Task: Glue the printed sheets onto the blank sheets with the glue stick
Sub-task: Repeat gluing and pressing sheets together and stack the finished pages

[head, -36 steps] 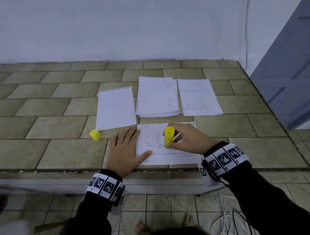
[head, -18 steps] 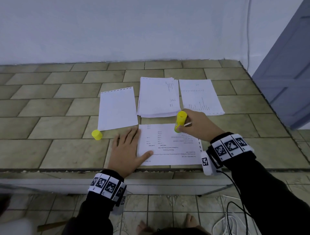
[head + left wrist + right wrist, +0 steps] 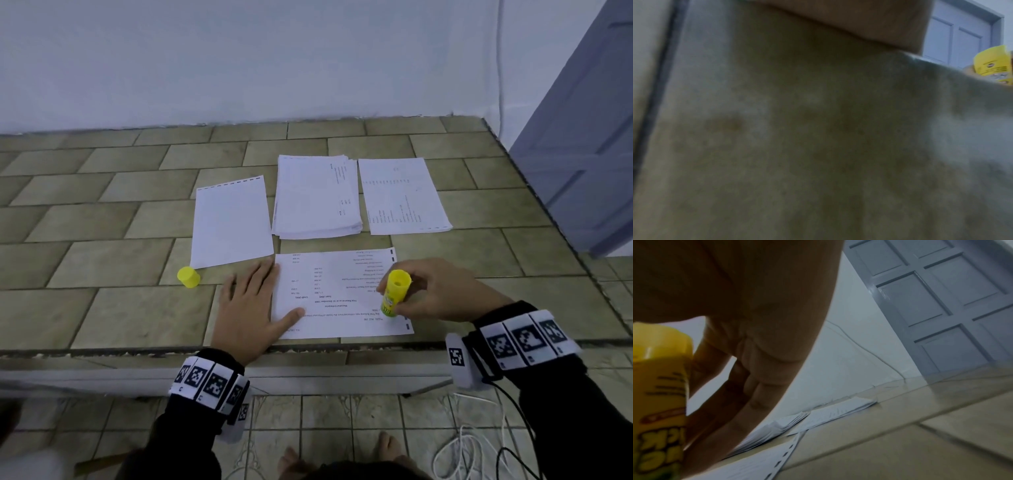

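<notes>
A printed sheet [image 3: 335, 294] lies near the front edge of the tiled counter. My left hand [image 3: 251, 301] rests flat beside it, fingers straight, with the thumb pressing the sheet's left edge. My right hand [image 3: 435, 291] grips the yellow glue stick [image 3: 394, 294], which stands nearly upright with its lower end on the sheet's right part. In the right wrist view the glue stick [image 3: 659, 402] fills the left edge beside my fingers [image 3: 748, 386]. A blank sheet [image 3: 231, 221] lies further back on the left. The yellow cap [image 3: 188, 277] stands next to it.
A stack of sheets [image 3: 317, 197] and a single printed sheet [image 3: 402, 195] lie behind the one being glued. The counter's front edge [image 3: 308, 346] runs just under my wrists. A grey door [image 3: 589, 137] stands at the right, and white cord [image 3: 469, 448] lies on the floor.
My right hand has drawn the glue stick from the sheet's far right edge back toward me, down to its near right part. The left hand has stayed in place.
</notes>
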`<state>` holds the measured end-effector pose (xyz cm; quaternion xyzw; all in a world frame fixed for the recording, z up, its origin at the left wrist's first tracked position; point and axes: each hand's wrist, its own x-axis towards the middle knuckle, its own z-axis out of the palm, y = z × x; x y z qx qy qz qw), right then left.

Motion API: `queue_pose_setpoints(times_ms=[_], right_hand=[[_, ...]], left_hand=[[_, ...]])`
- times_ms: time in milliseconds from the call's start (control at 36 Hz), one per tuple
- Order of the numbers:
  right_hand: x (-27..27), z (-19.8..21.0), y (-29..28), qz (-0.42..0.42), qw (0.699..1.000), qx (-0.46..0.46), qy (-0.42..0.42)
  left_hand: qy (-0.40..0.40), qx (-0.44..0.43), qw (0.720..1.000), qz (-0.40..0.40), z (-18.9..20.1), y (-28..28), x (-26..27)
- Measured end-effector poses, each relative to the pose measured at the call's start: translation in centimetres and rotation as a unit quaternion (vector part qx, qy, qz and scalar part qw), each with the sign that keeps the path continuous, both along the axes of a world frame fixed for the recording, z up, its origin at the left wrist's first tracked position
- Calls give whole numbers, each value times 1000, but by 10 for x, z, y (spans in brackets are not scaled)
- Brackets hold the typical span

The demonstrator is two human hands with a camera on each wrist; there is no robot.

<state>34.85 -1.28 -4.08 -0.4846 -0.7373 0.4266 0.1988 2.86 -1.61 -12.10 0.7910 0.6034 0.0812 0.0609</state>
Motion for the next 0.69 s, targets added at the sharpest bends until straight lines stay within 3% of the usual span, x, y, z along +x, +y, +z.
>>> queue_pose_setpoints(times_ms=[361,556,694], right_hand=[[-2,-4,55,-60,994,82,-36],[-8,-5,62,-97,991,95,-15],[-4,4,55,-148,980,99,-92]], left_hand=[[0,-2,1000,-3,-1,1,-1],[0,-6,1000,0,-2,0,-1],[0,-7,1000,-2,-1,0,-1]])
